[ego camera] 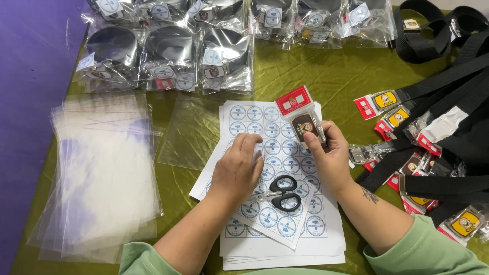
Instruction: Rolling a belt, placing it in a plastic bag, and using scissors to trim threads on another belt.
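My right hand [330,155] grips a belt buckle in a clear wrapper with a red card tag [300,117], held upright over the sticker sheets. My left hand [238,170] rests palm down on a white sheet of round blue stickers [277,147], fingertips pressed at a sticker near the sheet's upper left. Black-handled scissors [282,192] lie on the sheets just right of my left wrist.
A stack of clear plastic bags [102,173] lies at the left, one loose bag [191,130] beside it. Bagged black belts [168,56] line the far edge. Unpacked black belts with buckles [438,132] pile up at the right on the green cloth [326,71].
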